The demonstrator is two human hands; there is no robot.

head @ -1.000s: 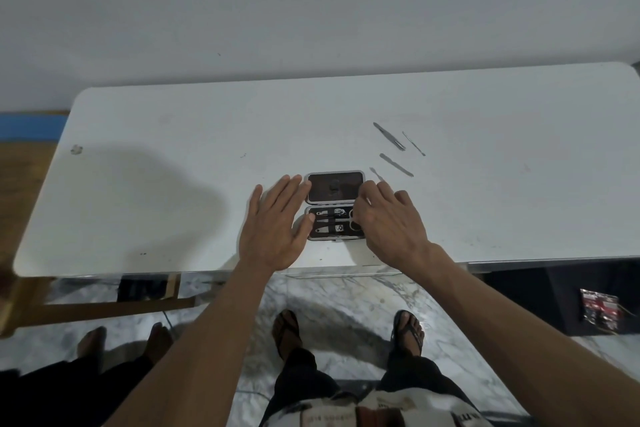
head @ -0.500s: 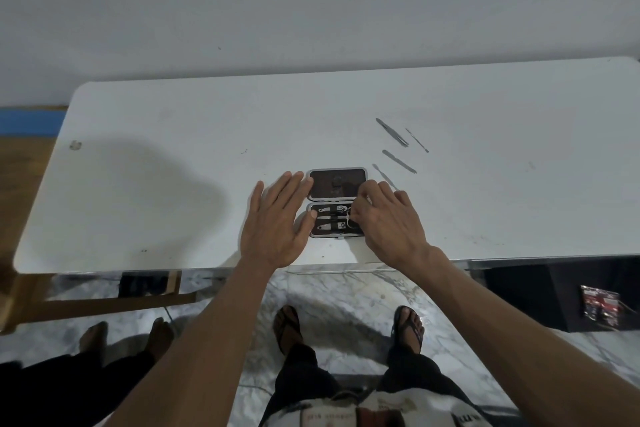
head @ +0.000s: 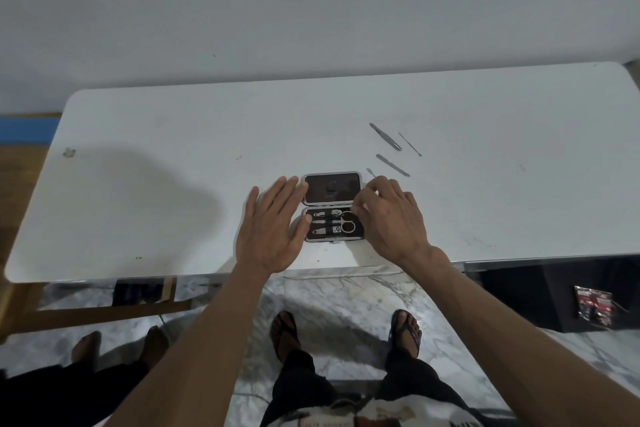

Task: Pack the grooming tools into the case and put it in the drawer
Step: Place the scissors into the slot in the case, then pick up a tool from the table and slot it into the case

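My left hand lies flat on the white worktop, fingers spread and holding nothing, its thumb and fingertips touching the left edge of the open case. That is the brace: I press lightly so the case cannot slide while the other hand works. The case sits near the worktop's front edge, lid half at twelve o'clock, tray half nearest me with two clippers and small scissors already seated. My right hand hovers over the tray's right end, fingers curled close together at the scissor rings; I cannot tell whether they are pinching something or only pressing it down. I judge this step is seating a tool in its strap, so I should push along the slot, not down on it, and keep my wrist low. At one o'clock of the case, well apart from it, three thin metal tools lie loose, with a fourth tip just beside my right fingers.
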